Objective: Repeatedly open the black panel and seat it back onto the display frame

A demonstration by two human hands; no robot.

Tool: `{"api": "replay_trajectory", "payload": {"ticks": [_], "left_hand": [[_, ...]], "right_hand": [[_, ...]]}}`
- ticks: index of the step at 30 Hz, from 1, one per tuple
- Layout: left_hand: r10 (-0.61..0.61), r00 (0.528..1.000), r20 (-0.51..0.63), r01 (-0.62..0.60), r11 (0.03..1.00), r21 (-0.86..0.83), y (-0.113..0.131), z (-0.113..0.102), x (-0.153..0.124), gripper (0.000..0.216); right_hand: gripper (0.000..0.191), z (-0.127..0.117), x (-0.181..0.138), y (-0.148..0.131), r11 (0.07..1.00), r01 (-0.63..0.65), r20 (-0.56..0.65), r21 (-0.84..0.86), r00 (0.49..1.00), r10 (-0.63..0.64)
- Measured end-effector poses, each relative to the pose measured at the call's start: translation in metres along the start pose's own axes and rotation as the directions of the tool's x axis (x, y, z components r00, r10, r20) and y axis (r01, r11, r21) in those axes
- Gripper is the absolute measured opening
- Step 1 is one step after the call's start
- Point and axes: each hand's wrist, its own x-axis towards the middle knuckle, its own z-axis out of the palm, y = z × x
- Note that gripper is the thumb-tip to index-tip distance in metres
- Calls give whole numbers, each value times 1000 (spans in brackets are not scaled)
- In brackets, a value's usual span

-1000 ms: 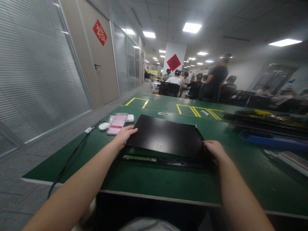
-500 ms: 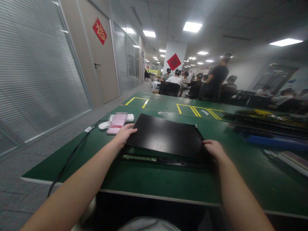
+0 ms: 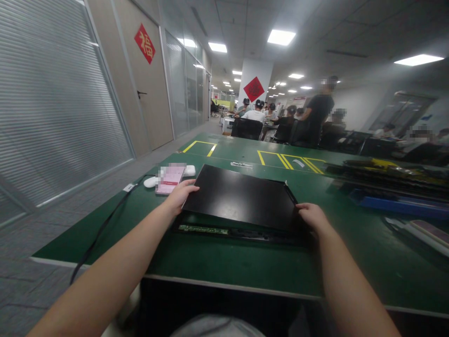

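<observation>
A flat black display panel is tilted in front of me, its near edge raised above a black frame. My left hand grips the panel's left edge, thumb on top and the other fingers hidden beneath. At the right edge my right hand pinches the panel's side, close to the frame's right rim. Below the raised near edge, a green circuit board strip shows in the black frame. Whether the right fingers also touch the frame, I cannot tell.
A phone lies over a white object left of the panel, with a black cable nearby. Dark panels are stacked at the right, by a blue tray. Several people sit beyond the green table.
</observation>
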Motion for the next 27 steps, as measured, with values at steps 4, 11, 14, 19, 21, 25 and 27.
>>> {"api": "replay_trajectory", "payload": {"ticks": [4,11,14,19,21,25,27], "left_hand": [[-13,1000,9,13,1000,-15,1,-1,0,52],[-15,1000,18,15,1000,3,3,1,-4,48],[-20,1000,16,19,1000,18,4,3,-5,48],[-33,999,-3,33,999,31,5,6,-8,51],[-38,999,-11,38,999,33,6,7,-10,52],[-38,999,-26,39,998,51,8,9,-12,50],[-28,998,-57,33,995,92,8,10,-12,46]], "right_hand": [[40,0,0,0,1000,-9,0,26,1000,9],[41,0,0,0,999,-30,9,41,1000,30],[39,0,1,2,999,-15,6,37,1000,14],[39,0,1,2,1000,-16,8,26,1000,16],[40,-1,1,1,999,-15,13,34,1000,15],[44,-1,0,1,999,-22,28,47,999,20],[45,0,0,2,998,-31,35,45,999,30]]}}
